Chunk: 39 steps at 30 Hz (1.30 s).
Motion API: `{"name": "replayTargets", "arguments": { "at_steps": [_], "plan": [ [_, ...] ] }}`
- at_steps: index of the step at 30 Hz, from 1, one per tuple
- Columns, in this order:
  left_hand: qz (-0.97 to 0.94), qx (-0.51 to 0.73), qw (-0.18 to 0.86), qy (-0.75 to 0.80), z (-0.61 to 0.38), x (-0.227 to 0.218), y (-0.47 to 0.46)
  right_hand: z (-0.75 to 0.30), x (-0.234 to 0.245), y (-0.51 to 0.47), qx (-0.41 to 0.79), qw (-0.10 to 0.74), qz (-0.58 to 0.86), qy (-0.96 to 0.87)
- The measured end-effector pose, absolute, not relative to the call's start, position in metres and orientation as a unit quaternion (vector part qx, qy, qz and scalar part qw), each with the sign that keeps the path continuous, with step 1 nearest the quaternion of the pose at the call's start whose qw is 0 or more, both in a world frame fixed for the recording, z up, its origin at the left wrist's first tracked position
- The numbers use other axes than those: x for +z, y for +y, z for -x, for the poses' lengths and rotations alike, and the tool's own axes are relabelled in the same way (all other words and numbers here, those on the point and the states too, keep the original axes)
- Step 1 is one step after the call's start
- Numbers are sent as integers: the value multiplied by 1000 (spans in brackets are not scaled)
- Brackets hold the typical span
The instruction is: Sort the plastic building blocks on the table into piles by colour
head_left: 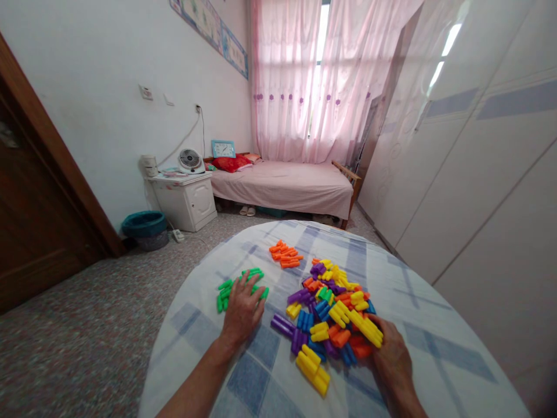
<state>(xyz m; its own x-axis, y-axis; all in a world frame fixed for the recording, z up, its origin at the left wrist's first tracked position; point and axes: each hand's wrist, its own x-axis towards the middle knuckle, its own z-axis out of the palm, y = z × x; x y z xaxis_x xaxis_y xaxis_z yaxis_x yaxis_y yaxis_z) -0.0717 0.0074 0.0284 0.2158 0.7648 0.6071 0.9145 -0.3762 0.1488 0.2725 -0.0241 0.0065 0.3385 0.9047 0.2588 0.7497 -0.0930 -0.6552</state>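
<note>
My left hand (244, 305) lies over a small group of green plastic building blocks (224, 293), its fingers spread and touching some of them. At the right edge of a mixed heap, my right hand (394, 351) has its fingers curled round the end of a long yellow building block (365, 328); its thumb is mostly hidden. Purple blocks (284, 326), blue blocks (305, 320) and orange blocks (342, 337) are jumbled in the heap, with a green block (325, 294) among them. A separate group of orange blocks (285, 254) rests farther back.
The round table bears a blue-and-white checked cloth (191, 348). Beyond it stand a bed (282, 180), a white cabinet (187, 200) with a small fan (190, 161), and a bin (145, 229). A white wardrobe (470, 145) lines the right side.
</note>
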Motion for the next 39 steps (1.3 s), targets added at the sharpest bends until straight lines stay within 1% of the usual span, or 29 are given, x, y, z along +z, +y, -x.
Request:
{"name": "replayTargets", "arguments": {
  "at_steps": [2, 5, 8, 11, 13, 16, 19, 22, 29, 32, 35, 39],
  "plan": [
    [782, -335, 79, -519, 64, 27, 4, -272, 8, -24, 111, 363, 732, -566],
    [788, -355, -20, -502, 46, 29, -4, -273, 8, -24, 111, 358, 736, -564],
    [787, -366, -107, -485, 23, 41, -7, -273, 8, -24, 107, 356, 739, -562],
    [793, -380, -151, -453, -1, 60, 1, -271, 10, -26, 104, 356, 736, -566],
    [791, -369, -148, -464, -19, 71, 10, -270, 11, -26, 101, 360, 734, -568],
    [790, -315, -120, -513, -45, 79, 22, -269, 14, -27, 99, 363, 730, -570],
    [797, -257, -107, -536, -65, 78, 28, -269, 17, -27, 98, 351, 728, -581],
    [790, -233, -106, -558, -75, 73, 30, -267, 20, -27, 84, 337, 726, -594],
    [751, -233, -156, -598, -70, 63, 36, -266, 21, -26, 98, 346, 737, -572],
    [758, -287, -151, -566, -66, 59, 39, -267, 20, -26, 98, 354, 741, -562],
    [782, -335, -143, -505, -66, 57, 43, -267, 20, -26, 92, 345, 735, -577],
    [817, -307, -151, -465, -72, 57, 49, -266, 23, -28, 73, 330, 729, -595]
  ]
}}
